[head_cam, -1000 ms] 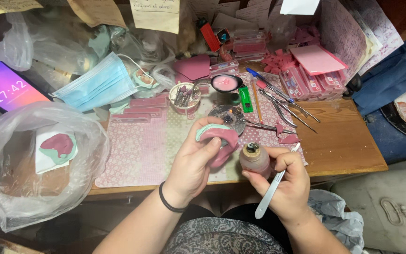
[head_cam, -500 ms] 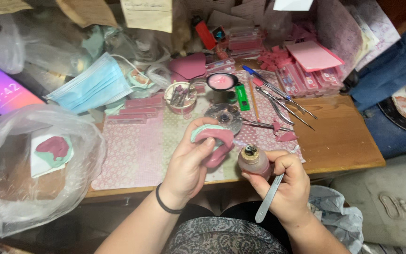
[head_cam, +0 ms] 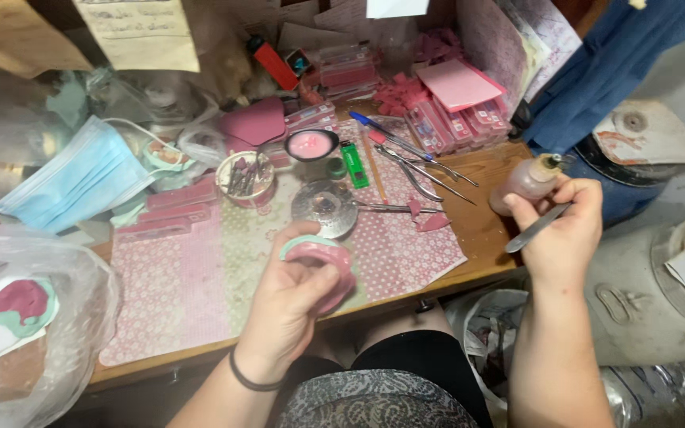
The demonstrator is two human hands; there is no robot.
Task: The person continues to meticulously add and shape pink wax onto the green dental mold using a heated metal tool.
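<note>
Head view looks down on a cluttered wooden desk (head_cam: 493, 238) covered partly by a pink patterned mat (head_cam: 200, 277). Left hand (head_cam: 291, 297), a dark band at its wrist, is curled around a pink mould (head_cam: 323, 257) with a pale green rim, held just above the mat near the desk's front edge. Right hand (head_cam: 560, 230) is raised off the desk's right end, fingers closed on two things at once: a small pinkish bottle (head_cam: 521, 184), tilted with its cap up and to the right, and a flat metal spatula (head_cam: 537, 228) that slants down to the left across the palm. Whether the bottle is open I cannot tell; its top is too small.

Just behind the left hand lies a round metal dish (head_cam: 324, 208). Beyond it stand a small cup of pink powder (head_cam: 311, 144) and a green lighter (head_cam: 353, 165), with metal tweezers (head_cam: 426, 170) spread to the right. A cup of burs (head_cam: 245, 176) sits left of the dish. A blue face mask (head_cam: 81, 178) lies at far left, above a clear plastic bag (head_cam: 65, 333).
</note>
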